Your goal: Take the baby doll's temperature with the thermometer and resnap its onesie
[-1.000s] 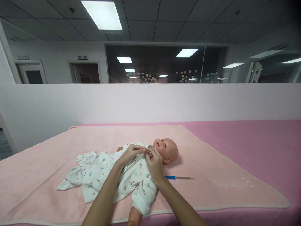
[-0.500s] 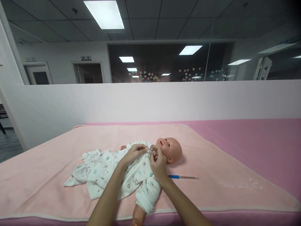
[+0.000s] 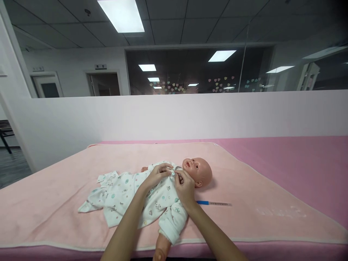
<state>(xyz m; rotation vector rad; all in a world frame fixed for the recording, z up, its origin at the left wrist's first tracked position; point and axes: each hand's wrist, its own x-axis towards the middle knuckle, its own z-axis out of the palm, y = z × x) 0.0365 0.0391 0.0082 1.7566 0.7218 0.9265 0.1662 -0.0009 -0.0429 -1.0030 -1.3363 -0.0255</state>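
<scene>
A baby doll (image 3: 198, 170) lies on its back on a peach blanket (image 3: 244, 188), head to the right. It wears a white printed romper (image 3: 130, 195). My left hand (image 3: 156, 174) and my right hand (image 3: 185, 186) meet at the romper's collar, just below the doll's chin. Both pinch the fabric edges together with fingers closed. One bare doll arm sticks out of a sleeve near the blanket's front edge.
A thermometer with a blue end (image 3: 214, 203) lies on the blanket right of my right hand. The blanket covers a pink mattress (image 3: 304, 159). A white partition wall (image 3: 174, 116) runs behind it, with glass and office doors beyond.
The view has shifted a little, so the doll sits slightly further right. My hands stay pinched at the collar, with the fingers pressed closer together.
</scene>
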